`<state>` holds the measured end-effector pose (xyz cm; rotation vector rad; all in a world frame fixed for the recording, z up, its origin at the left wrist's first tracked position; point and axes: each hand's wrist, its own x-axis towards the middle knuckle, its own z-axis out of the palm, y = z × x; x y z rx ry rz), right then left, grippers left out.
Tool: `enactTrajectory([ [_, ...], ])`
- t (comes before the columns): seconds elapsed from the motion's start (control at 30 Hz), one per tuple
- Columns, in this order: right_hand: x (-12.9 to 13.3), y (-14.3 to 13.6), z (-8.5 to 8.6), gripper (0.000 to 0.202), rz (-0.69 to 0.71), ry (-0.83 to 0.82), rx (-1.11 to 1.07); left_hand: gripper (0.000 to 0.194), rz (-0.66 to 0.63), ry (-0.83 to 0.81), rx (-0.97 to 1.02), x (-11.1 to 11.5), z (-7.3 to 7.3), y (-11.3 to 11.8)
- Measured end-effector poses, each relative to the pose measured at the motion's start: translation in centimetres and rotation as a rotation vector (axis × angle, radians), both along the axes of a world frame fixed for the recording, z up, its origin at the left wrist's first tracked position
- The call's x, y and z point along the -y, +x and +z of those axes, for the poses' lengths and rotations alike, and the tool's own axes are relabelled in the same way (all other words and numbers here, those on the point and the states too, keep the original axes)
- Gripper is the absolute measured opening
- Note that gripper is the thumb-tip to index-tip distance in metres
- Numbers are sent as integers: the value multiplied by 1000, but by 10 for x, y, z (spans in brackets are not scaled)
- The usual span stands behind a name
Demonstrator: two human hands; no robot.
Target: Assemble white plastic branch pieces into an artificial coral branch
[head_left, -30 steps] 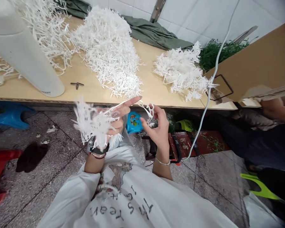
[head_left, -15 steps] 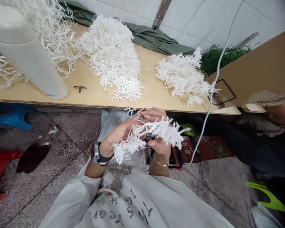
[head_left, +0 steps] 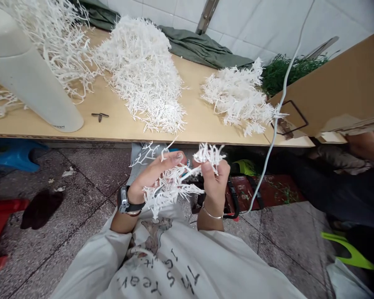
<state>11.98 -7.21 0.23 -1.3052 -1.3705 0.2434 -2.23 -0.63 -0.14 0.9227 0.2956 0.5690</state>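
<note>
- One view, head: the left hand (head_left: 154, 171) curls loosely around white sprigs (head_left: 166, 190).
- The right hand (head_left: 216, 179) is closed, a white tuft (head_left: 209, 153) pinched by the thumb.
- Sprigs and tuft are just before the table's near edge (head_left: 121, 136).

The one camera here sits on the person's head, facing forward and steeply down. The printed shirt (head_left: 230, 265) is close beneath it, the left hand (head_left: 149, 176) and right hand (head_left: 215, 182) near mid-view; past them it looks across the surface (head_left: 193, 124) to the tiled wall (head_left: 252, 33).
</note>
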Motion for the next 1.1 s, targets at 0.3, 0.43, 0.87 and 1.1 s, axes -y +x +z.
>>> enactTrajectory([
  [0.3,-11,-2,10,61,218,-59,-217,23,151,289,-105,-7,6,-9],
  [0.43,-25,16,22,71,515,-205,-213,30,58,238,-186,-12,7,-19],
  [0.87,-34,9,19,46,666,-5,-159,28,161,5,-269,-7,3,-28],
  [1.1,-40,-13,28,51,477,220,-626,34,48,165,-63,3,8,-8],
])
